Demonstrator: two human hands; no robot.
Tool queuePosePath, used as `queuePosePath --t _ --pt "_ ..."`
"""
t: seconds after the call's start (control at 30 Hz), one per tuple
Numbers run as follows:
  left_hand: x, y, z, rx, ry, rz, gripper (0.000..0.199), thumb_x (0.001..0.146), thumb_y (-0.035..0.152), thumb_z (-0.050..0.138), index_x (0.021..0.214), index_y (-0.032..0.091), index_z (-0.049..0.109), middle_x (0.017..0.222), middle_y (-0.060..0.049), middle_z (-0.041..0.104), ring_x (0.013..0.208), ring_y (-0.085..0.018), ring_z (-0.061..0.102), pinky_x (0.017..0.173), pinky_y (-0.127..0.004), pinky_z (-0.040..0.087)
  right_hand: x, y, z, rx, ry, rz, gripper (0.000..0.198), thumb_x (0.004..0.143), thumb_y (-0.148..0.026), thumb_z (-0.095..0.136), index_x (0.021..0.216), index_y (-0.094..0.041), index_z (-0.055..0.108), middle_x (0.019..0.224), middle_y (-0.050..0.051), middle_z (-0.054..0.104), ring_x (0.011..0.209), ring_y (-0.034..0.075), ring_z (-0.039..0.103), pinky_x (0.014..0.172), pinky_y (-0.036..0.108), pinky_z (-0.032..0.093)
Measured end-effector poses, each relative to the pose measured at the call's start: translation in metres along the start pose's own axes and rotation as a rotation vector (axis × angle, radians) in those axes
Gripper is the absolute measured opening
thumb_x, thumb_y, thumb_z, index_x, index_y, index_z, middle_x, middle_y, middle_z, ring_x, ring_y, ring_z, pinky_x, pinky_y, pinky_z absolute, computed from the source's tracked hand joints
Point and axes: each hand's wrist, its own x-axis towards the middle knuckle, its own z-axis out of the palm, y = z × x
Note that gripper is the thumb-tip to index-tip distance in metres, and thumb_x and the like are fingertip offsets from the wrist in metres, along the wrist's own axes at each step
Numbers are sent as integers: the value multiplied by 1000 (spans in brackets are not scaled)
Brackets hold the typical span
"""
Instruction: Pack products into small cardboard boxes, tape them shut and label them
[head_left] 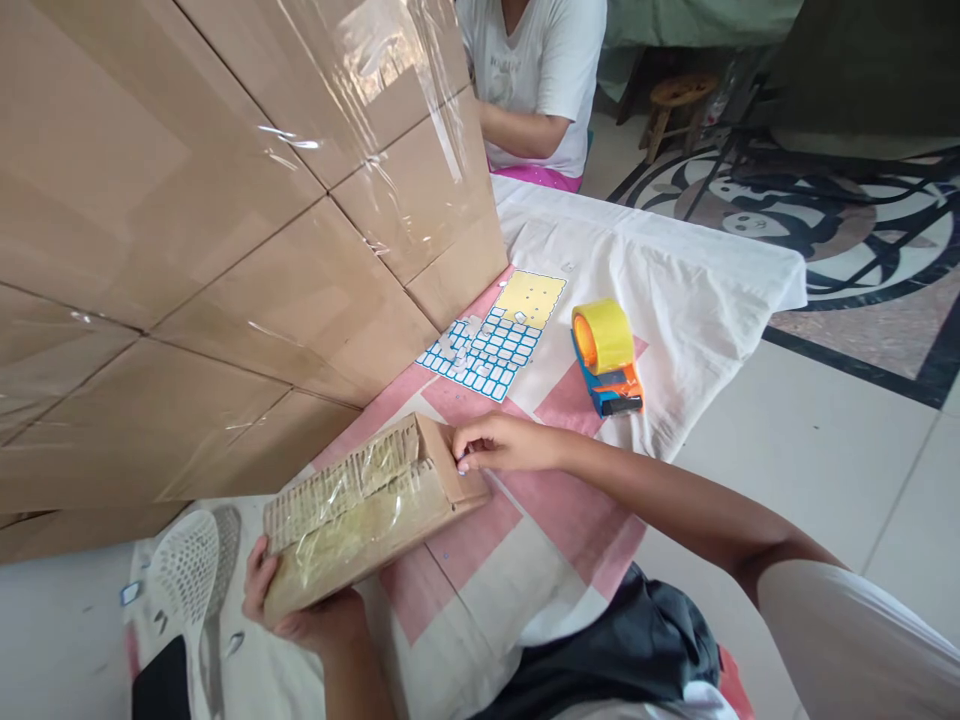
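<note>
A long brown cardboard box (360, 510), taped with clear tape along its corrugated top, lies tilted in front of me on the pink and white cloth. My left hand (307, 605) is wrapped around its near left end. At the far right end, my right hand (499, 442) has its fingers curled and pressed to the end face. A tiny bit of something blue-white shows at those fingertips, too small to name. Beyond the box lies a sheet of blue-edged white stickers (495, 355) with a yellow upper part and loose scraps on it.
Stacked taped cardboard boxes (300, 290) form a wall at the left. A tape dispenser (607, 355) with yellow tape stands right of the stickers. A white slotted skimmer (187, 570) and a black flat object (163, 680) lie lower left. Across the table sits another person (540, 90).
</note>
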Motion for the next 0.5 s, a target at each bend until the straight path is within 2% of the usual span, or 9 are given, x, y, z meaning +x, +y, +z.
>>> queuePosePath --t 0.03,0.1,0.17,0.23,0.3,0.4,0.5 --pt "1 2 0 -8 10 -1 42 101 49 14 116 22 43 146 -11 50 143 -32 43 118 -65 31 1 3 0 -18 56 2 33 90 -45 72 105 -18 62 99 5 67 87 17 61 78 28 48" --pt "2 7 1 -31 17 -4 41 102 47 16 116 21 44 146 -11 51 142 -30 45 118 -64 32 3 8 0 -42 151 -8 64 79 -46 83 129 -19 53 127 10 60 110 22 57 92 33 47" --pt "3 9 1 -67 30 1 42 102 48 19 116 20 46 146 -11 52 143 -31 45 119 -64 31 6 12 0 8 107 6 86 75 -46 86 144 -22 42 143 12 49 120 23 53 97 33 45" --pt "4 9 1 -112 42 9 39 101 48 23 114 21 48 145 -10 54 142 -31 46 120 -64 30 10 17 1 139 -24 57 78 77 -47 84 141 -22 46 133 9 56 106 19 59 86 28 49" --pt "5 6 1 -137 41 15 36 100 47 26 111 22 49 142 -8 57 141 -31 47 120 -64 31 13 21 2 247 -98 100 67 76 -48 85 127 -19 54 110 3 63 86 14 60 71 23 48" --pt "6 0 0 -135 18 24 40 100 49 22 114 23 48 144 -8 55 142 -32 45 120 -66 30 15 26 4 312 -117 129 59 74 -50 86 113 -18 55 84 -5 60 68 10 54 58 20 43" --pt "7 3 -5 -88 -87 24 52 99 58 8 129 28 38 155 -9 41 149 -37 31 120 -73 21 16 30 8 356 -126 139 61 73 -54 86 111 -19 53 79 -6 58 64 9 54 56 19 45"
